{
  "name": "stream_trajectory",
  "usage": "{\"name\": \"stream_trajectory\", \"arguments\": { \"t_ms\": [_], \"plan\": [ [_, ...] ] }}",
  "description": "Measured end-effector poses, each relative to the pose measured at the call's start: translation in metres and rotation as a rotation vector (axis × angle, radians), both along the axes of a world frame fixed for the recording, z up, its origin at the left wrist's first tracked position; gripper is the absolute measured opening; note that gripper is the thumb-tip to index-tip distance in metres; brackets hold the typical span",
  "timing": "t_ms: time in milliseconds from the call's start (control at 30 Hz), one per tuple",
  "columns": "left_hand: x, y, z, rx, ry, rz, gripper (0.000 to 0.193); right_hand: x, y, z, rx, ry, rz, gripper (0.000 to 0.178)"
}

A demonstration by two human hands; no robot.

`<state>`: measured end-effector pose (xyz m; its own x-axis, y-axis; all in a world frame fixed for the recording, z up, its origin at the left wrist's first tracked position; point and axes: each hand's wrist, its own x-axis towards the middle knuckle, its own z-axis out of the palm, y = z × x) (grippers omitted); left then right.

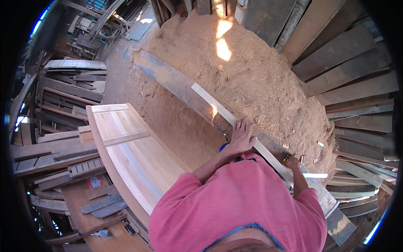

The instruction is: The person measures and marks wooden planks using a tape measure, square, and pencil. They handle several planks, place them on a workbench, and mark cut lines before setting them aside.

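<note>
A long, pale wooden strip (214,103) lies along a weathered plank (168,77) that runs from the upper left to the lower right. My left hand (242,136) rests flat across the strip, its fingers stretched out. Farther right, beside the strip's near part, my right hand (294,162) is closed on a small yellow-and-black tool (287,157); its exact kind is too small to make out. Something blue (223,147) shows partly beneath my left wrist. My body and pink shirt hide part of the strip's near end.
To my left stands a large pale wooden panel (126,143) with crosspieces and a darker edge. A big heap of sawdust (260,75) spreads beyond the plank. Stacked boards (336,54) line the right side, and piled timber (63,147) fills the left. Small offcuts (320,144) lie nearby.
</note>
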<state>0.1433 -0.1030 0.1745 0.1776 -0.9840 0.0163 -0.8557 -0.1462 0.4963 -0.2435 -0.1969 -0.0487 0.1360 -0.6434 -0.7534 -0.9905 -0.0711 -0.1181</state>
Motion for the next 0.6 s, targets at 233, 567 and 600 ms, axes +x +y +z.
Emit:
{"name": "stream_trajectory", "arguments": {
  "t_ms": [233, 567, 600],
  "plan": [
    [0.013, -0.01, 0.033, -0.103, 0.457, 0.011, 0.052, 0.084, -0.063, 0.169, 0.32, -0.692, -0.294, 0.068],
    [0.058, -0.027, 0.045, 0.425, 1.023, -0.149, 0.033, 0.216, -0.003, 0.299, 0.331, -0.903, 0.088, 0.075],
    [0.071, -0.02, 0.044, 0.487, 1.003, -0.142, 0.031, 0.219, 0.009, 0.298, 0.297, -0.896, 0.061, 0.079]
  ]
}}
